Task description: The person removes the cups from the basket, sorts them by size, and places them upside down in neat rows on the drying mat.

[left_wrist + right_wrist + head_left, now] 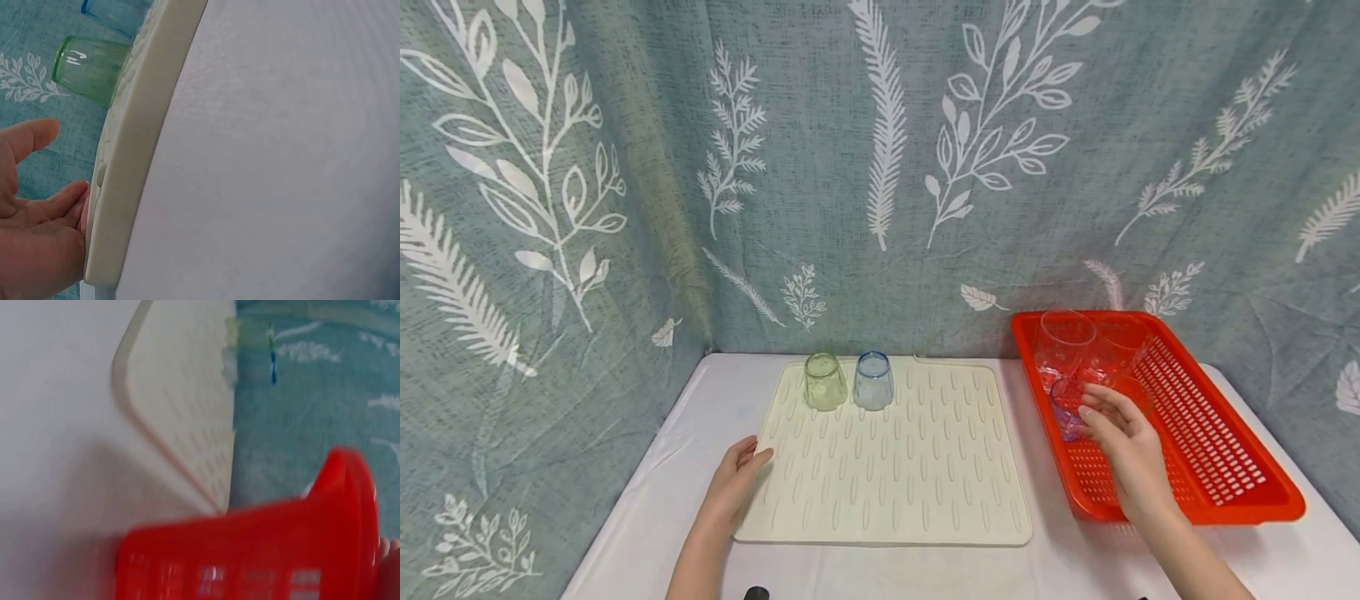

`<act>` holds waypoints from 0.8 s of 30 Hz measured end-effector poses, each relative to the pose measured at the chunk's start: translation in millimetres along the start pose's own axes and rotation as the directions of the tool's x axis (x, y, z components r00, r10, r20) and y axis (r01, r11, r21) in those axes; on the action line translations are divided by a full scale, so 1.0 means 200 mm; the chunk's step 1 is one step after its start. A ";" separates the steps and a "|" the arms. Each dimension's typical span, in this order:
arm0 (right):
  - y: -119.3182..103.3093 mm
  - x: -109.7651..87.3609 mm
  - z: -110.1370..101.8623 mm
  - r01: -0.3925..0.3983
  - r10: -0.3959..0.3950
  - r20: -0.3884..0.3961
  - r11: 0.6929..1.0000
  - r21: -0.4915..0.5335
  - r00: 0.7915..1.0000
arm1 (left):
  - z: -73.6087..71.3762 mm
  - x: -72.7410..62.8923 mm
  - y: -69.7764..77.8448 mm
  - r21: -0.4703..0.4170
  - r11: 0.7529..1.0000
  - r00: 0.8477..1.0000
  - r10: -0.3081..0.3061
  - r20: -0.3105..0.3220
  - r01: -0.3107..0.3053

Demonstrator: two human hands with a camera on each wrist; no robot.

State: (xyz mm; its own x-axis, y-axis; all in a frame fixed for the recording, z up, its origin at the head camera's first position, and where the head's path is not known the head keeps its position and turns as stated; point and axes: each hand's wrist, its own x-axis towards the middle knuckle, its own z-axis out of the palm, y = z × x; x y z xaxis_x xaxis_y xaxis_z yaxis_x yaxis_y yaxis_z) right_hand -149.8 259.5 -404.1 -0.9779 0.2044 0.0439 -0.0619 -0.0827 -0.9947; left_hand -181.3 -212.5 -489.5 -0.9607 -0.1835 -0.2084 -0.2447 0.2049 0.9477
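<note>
In the head view my left hand rests at the left edge of the cream ridged mat, thumb and fingers apart and nothing between them. My right hand is inside the red basket, its curved fingers and thumb at the rim of a purple-tinted glass. Whether they pinch the glass or only hover at it is unclear. In the right wrist view the basket wall hides nearly all of that hand. A green glass and a blue glass stand side by side at the mat's back left.
A clear glass and others, hard to tell apart, stand at the back of the basket. White cloth covers the table. A patterned teal curtain hangs close behind the mat and basket.
</note>
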 end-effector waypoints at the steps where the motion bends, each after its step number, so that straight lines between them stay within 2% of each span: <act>1: 0.00 0.01 -0.03 0.002 -0.002 0.000 1.000 -0.027 1.000 | 0.00 0.00 0.00 0.002 1.000 1.000 -0.001 -0.001 0.001; 4: 0.01 0.03 -0.10 0.004 -0.003 0.004 0.995 -0.102 1.000 | 0.00 0.00 -0.01 0.008 1.000 1.000 -0.004 -0.005 0.004; 7: 0.01 0.06 -0.16 0.004 -0.005 -0.004 0.967 -0.256 1.000 | 0.00 0.00 -0.01 0.011 1.000 1.000 -0.003 -0.007 0.003; 9: 0.01 0.07 -0.20 0.011 -0.021 -0.021 0.920 -0.391 1.000 | 0.00 0.00 -0.01 0.010 1.000 1.000 -0.001 -0.007 0.001; 11: 0.01 0.08 -0.23 0.010 -0.034 -0.037 0.856 -0.517 0.999 | 0.00 0.00 -0.01 0.007 1.000 1.000 0.002 -0.005 -0.002; 13: 0.02 0.10 -0.25 0.009 -0.044 -0.045 0.806 -0.592 0.998 | 0.00 0.00 -0.01 0.008 1.000 1.000 0.005 -0.006 -0.005; 15: 0.02 0.13 -0.28 0.000 -0.038 -0.045 0.768 -0.641 0.998 | 0.00 0.00 -0.01 0.012 1.000 1.000 0.006 -0.010 -0.005; 17: 0.02 0.15 -0.30 -0.011 -0.023 -0.041 0.742 -0.670 0.999 | 0.00 0.00 -0.01 0.015 1.000 1.000 0.006 -0.014 -0.006; 20: 0.02 0.19 -0.34 -0.048 0.029 -0.039 0.713 -0.700 0.999 | 0.00 0.00 -0.01 0.015 1.000 1.000 0.009 -0.016 -0.009; 24: 0.03 0.23 -0.39 -0.104 0.116 -0.033 0.694 -0.712 0.993 | 0.00 0.00 -0.01 0.005 1.000 1.000 0.020 -0.010 -0.020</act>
State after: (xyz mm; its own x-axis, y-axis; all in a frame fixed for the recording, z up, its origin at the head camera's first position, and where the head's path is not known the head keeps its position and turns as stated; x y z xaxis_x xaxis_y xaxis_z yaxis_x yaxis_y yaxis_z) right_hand -180.3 345.5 -416.4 -0.9715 0.2252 -0.0744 0.2011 0.6161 -0.7615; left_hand -180.9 -213.3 -490.4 -0.9640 -0.1890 -0.1869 -0.2261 0.2137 0.9504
